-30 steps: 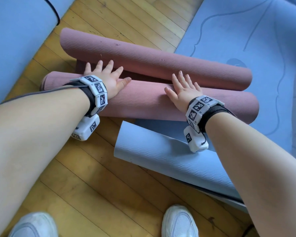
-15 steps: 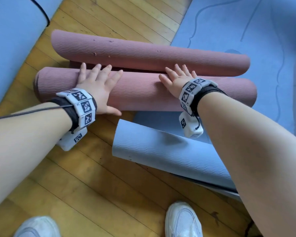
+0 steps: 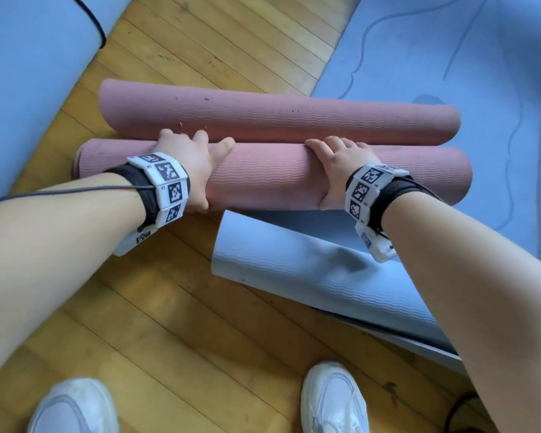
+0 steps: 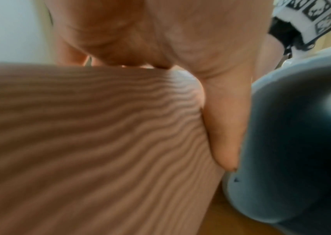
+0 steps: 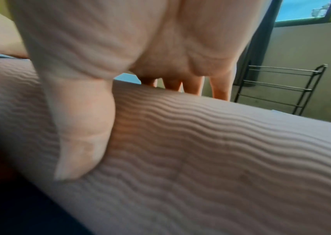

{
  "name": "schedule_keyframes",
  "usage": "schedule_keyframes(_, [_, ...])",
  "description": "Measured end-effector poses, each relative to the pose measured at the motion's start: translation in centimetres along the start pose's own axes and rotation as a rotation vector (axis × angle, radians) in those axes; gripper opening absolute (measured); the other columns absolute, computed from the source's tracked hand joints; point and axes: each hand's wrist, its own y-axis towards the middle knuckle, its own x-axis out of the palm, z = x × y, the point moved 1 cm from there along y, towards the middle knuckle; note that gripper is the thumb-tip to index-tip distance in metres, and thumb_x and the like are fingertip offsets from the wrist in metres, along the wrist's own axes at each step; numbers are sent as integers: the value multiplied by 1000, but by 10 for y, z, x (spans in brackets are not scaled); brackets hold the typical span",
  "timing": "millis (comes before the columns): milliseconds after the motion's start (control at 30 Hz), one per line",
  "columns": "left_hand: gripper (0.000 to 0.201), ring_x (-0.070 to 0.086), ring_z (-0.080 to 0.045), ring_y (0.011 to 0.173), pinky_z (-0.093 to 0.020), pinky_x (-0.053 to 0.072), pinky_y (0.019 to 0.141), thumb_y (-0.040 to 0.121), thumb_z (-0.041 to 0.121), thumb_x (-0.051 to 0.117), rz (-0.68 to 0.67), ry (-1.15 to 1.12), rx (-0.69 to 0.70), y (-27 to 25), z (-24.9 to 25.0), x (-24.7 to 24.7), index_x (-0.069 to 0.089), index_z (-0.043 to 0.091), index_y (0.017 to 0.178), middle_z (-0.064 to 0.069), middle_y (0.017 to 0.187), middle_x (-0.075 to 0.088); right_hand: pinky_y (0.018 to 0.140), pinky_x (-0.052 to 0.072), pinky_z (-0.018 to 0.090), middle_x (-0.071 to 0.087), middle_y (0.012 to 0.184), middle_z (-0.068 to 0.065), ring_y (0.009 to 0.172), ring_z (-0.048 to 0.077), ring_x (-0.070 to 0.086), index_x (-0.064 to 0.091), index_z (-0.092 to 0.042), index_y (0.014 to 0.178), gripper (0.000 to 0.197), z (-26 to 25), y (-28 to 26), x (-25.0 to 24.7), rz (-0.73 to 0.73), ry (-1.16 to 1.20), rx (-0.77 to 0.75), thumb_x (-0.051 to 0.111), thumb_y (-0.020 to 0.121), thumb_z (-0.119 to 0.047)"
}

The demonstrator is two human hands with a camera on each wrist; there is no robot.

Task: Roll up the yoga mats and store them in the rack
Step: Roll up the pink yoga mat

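Hands gripped near pink roll (image 3: pixel 272 179) on wood floor (image 3: pixel 175 323): left hand (image 3: pixel 189 170) and right hand (image 3: pixel 338 165) curled over it, thumbs beneath, spaced apart, probably for a level lift toward rack (image 5: pixel 277 89).

We note a wooden plank floor (image 3: pixel 181 323); two white sneakers (image 3: pixel 333 401) at the near edge; a black cable (image 3: pixel 91 17) top left; a window (image 5: pixel 301 9) beyond.

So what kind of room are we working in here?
Probably a yoga or exercise room: rolled pink ribbed yoga mats and flat blue mats lie on a wooden plank floor, with a black wire rack by the wall.
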Motion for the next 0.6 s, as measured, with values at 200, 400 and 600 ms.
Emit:
schedule_keyframes(200, [129, 55, -25, 110, -37, 44, 78, 60, 72, 69, -126, 29, 67, -37, 8, 24, -17, 32, 146, -7, 140, 35, 105, 36, 43, 38, 140, -1, 129, 23, 41, 13, -31, 148, 115, -19, -46, 11, -69, 12, -71, 73, 55, -65])
schedule_keyframes(400, [123, 36, -26, 134, -45, 32, 105, 56, 75, 70, -68, -215, 60, -51, 3, 41, -3, 38, 148, -3, 148, 30, 117, 15, 44, 22, 156, -3, 144, 19, 20, 10, -33, 151, 95, -29, -64, 14, -131, 208, -18, 50, 75, -75])
schedule_keyframes(600, [93, -1, -28, 147, -44, 1, 119, 71, 81, -4, -1, -471, -46, -47, 3, 40, -5, 34, 151, -5, 161, -2, 119, 1, 45, -8, 161, -8, 148, 18, -6, 6, -34, 153, 63, -38, -45, 18, -165, 321, 136, 13, 96, -61])
